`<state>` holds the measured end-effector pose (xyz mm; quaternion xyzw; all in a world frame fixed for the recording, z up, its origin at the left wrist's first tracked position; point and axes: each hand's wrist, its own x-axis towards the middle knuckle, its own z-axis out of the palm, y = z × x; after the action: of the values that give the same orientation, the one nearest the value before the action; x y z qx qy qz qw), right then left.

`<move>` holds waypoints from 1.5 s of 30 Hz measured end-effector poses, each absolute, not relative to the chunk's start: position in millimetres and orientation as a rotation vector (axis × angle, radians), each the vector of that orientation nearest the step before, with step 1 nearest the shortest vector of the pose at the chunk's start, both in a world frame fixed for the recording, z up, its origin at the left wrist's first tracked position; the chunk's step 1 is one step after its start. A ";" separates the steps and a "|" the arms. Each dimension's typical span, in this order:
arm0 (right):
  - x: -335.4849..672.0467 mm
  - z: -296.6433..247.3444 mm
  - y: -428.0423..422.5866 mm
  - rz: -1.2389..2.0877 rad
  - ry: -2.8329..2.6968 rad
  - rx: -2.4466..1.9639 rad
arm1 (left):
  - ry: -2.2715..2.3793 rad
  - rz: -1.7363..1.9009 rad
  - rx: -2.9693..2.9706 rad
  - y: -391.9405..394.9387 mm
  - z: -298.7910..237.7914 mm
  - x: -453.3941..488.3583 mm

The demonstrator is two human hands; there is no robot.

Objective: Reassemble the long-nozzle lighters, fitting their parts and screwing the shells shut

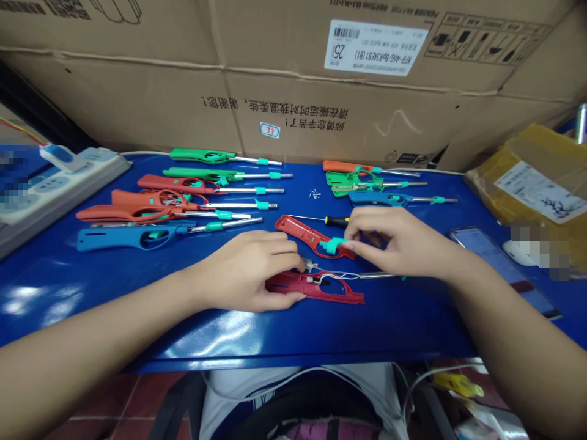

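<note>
My left hand [254,269] is closed around the handle end of a red lighter shell half [334,292], which lies hollow side up near the front of the table. Thin white wires [337,274] run over that half to a metal tube [378,275], and a small clear part [309,264] sits by my left fingertips. Between thumb and fingers, my right hand [394,241] pinches a teal plastic piece [332,245]. This piece is above the other red shell half [298,228], covering part of it. Behind lies a screwdriver [337,220] with a black and yellow handle, partly hidden by my right hand.
Several gas lighters [137,211] in red, green and blue lie at the left; further lighters [362,182] lie back right. A power strip [59,180] borders the left, a phone [499,266] and taped package [532,189] the right. A large cardboard box [160,79] walls the back.
</note>
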<state>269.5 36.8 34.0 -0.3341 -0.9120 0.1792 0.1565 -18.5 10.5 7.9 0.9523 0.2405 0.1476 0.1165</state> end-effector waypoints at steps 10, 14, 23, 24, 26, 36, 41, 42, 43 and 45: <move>263.8 23.8 36.5 0.265 -2.727 -1.265 | 0.867 0.576 2.716 12.0 6.1 -17.2; 258.2 24.8 27.3 0.354 -2.706 -1.111 | 1.047 0.581 2.630 15.0 3.4 -16.7; 241.1 8.6 21.8 0.301 -2.708 -0.957 | 1.046 0.580 2.485 13.9 -4.9 -12.5; 241.4 8.3 22.6 0.318 -2.708 -0.967 | 1.042 0.590 2.485 13.3 -4.2 -12.6; 242.4 9.1 23.4 0.348 -2.703 -0.992 | 1.032 0.575 2.508 12.5 -2.8 -12.8; 243.9 7.9 23.4 0.483 -2.731 -0.867 | 1.014 0.489 2.552 12.0 -3.6 -10.3; 241.5 10.1 25.6 0.459 -2.717 -0.826 | 0.921 0.510 2.565 10.4 0.1 -9.7; 242.2 10.9 26.5 0.463 -2.731 -0.808 | 0.912 0.507 2.576 10.7 0.8 -10.3; 243.5 11.6 27.6 0.461 -2.752 -0.789 | 0.911 0.503 2.590 11.3 1.5 -11.3; 248.0 13.0 30.4 0.422 -2.790 -0.764 | 0.919 0.496 2.632 13.5 2.5 -14.0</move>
<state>248.0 30.4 13.0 -0.2596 -0.9488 0.1436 0.1088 -14.0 13.5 2.5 0.9183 0.3207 0.1730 0.1544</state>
